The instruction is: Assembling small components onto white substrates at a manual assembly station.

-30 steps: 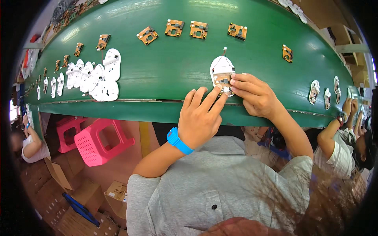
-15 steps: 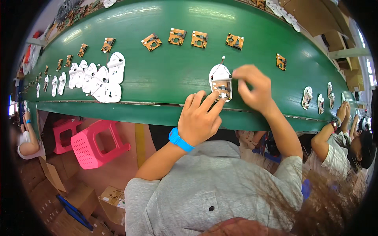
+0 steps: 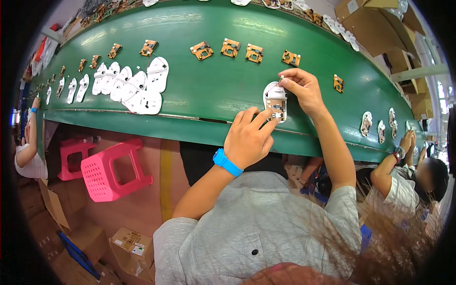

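Note:
In front of me on the green work surface lies a white rounded plastic housing (image 3: pixel 269 89), with a brown circuit board (image 3: pixel 275 105) set in its lower part. My left hand (image 3: pixel 250 135), with a blue watch on the wrist, rests its outstretched fingertips on the board's lower left side. Its thumb stays apart from the housing. My right hand (image 3: pixel 304 90) pinches a small white wire connector (image 3: pixel 282 77) between thumb and forefinger, above the housing's far end. Thin dark wires run from this connector down to the housing.
Loose circuit boards (image 3: pixel 230 48) lie in a row farther back. White housings (image 3: pixel 143 101) are piled to the left, and several assembled ones (image 3: pixel 366 124) lie to the right. Pink stools (image 3: pixel 114 171) stand below the left edge. Co-workers sit at both sides.
My right hand has moved up to the housing's far end and now pinches the wire connector. My left hand stays on the board. The view has shifted slightly.

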The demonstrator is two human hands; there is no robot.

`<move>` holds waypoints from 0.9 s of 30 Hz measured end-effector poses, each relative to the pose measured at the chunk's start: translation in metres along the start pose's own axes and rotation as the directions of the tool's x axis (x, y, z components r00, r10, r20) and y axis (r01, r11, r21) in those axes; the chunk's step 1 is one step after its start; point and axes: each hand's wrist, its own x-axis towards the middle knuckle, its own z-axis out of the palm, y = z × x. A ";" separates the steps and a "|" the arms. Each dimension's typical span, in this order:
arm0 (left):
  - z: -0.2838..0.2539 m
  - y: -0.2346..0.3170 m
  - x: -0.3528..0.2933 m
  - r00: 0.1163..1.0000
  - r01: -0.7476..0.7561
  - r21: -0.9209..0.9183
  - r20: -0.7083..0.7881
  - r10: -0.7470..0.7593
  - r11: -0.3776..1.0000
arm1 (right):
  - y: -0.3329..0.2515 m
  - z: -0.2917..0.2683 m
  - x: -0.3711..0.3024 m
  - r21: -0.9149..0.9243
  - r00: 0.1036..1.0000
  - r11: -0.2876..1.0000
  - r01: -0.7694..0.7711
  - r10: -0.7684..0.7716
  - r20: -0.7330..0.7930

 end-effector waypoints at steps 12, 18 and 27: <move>-0.003 -0.004 -0.003 1.000 -0.020 0.000 0.009 0.020 1.000 | -0.036 0.024 -0.019 -0.632 0.916 0.668 0.393 -0.224 0.333; -0.004 -0.004 -0.005 0.999 -0.008 0.022 0.036 0.007 1.000 | -0.045 0.031 -0.013 -0.637 0.891 0.635 0.437 -0.210 0.403; -0.004 -0.006 -0.007 1.000 -0.013 0.022 0.028 0.012 1.000 | -0.057 0.036 -0.007 -0.751 0.841 0.401 0.525 -0.109 0.529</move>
